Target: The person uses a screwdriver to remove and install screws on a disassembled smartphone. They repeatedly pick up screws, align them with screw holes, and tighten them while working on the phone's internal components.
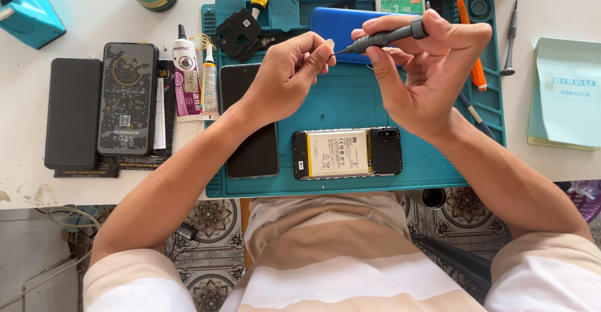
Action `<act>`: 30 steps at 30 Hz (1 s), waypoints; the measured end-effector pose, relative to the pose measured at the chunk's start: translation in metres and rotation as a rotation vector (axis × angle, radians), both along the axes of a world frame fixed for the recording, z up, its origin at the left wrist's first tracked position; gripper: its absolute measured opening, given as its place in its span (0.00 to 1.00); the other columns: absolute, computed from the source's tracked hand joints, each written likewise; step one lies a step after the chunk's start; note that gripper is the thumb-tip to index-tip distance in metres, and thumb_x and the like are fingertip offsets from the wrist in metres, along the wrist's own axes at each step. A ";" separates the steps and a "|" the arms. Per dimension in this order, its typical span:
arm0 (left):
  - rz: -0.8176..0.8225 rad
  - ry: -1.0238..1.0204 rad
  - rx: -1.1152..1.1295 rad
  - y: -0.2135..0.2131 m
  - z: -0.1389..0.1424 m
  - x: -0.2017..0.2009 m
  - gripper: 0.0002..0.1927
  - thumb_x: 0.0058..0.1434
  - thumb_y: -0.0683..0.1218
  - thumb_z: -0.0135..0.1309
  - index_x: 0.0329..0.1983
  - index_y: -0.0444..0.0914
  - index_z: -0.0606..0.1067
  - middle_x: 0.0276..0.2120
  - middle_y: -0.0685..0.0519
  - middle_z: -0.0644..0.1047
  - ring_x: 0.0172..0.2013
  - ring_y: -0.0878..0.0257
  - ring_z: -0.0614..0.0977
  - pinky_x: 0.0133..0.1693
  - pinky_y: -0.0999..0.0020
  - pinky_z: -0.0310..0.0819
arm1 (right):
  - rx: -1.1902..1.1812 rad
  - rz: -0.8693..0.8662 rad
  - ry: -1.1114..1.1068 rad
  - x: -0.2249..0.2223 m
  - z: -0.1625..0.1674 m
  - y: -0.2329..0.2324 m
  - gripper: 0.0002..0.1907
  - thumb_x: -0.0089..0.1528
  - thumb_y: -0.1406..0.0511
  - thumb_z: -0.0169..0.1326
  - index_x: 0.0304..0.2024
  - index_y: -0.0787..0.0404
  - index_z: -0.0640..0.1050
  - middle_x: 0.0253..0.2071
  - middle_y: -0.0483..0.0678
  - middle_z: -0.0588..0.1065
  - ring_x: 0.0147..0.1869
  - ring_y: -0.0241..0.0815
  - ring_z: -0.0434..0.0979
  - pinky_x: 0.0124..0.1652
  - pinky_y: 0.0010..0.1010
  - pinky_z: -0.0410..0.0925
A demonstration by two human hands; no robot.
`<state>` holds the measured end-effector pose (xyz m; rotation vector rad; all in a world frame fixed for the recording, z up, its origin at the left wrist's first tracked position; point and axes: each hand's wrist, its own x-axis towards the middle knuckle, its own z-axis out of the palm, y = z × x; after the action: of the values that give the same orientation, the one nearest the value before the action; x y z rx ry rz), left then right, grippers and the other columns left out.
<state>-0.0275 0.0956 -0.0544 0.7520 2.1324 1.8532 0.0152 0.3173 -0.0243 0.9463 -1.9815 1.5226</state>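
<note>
Opened phone (347,154) lies below our fingers; right hand (426,67) grips precision screwdriver (382,38), left hand (288,74) pinches its tip; we steady both.

White table (94,30) (daylit, scuffed edge); patterned floor tiles (213,224) beneath.

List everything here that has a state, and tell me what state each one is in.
Opened phone: back cover off, battery exposed, flat on the mat.
Blue back cover: detached, lying behind the hands.
Screwdriver: gripped in right hand, tip at the left fingertips.
Left hand: pinched at the tip.
Black screen panel: dark, under the left wrist.
Glue tubes: capped.
</note>
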 end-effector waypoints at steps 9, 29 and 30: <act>0.007 0.002 -0.003 0.001 0.000 0.001 0.17 0.77 0.52 0.48 0.39 0.36 0.74 0.27 0.63 0.71 0.26 0.78 0.65 0.27 0.79 0.60 | 0.011 -0.004 0.003 0.001 0.000 -0.001 0.26 0.75 0.78 0.52 0.59 0.57 0.49 0.55 0.66 0.72 0.57 0.52 0.82 0.52 0.35 0.80; -0.002 0.009 -0.011 0.000 -0.004 0.001 0.15 0.77 0.51 0.48 0.41 0.35 0.75 0.29 0.61 0.74 0.28 0.77 0.68 0.29 0.79 0.64 | 0.022 -0.015 -0.057 0.002 -0.002 0.000 0.25 0.77 0.77 0.52 0.57 0.58 0.49 0.55 0.65 0.72 0.58 0.50 0.82 0.49 0.32 0.79; -0.004 0.014 -0.028 -0.001 -0.004 0.002 0.14 0.77 0.51 0.49 0.41 0.35 0.76 0.29 0.61 0.75 0.28 0.77 0.69 0.30 0.79 0.65 | 0.021 -0.011 -0.063 0.002 -0.002 0.000 0.25 0.77 0.77 0.52 0.58 0.58 0.49 0.55 0.64 0.72 0.58 0.50 0.82 0.50 0.32 0.79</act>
<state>-0.0259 0.0947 -0.0580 0.7644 2.1585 1.8179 0.0176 0.3178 -0.0266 0.9050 -2.0470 1.5454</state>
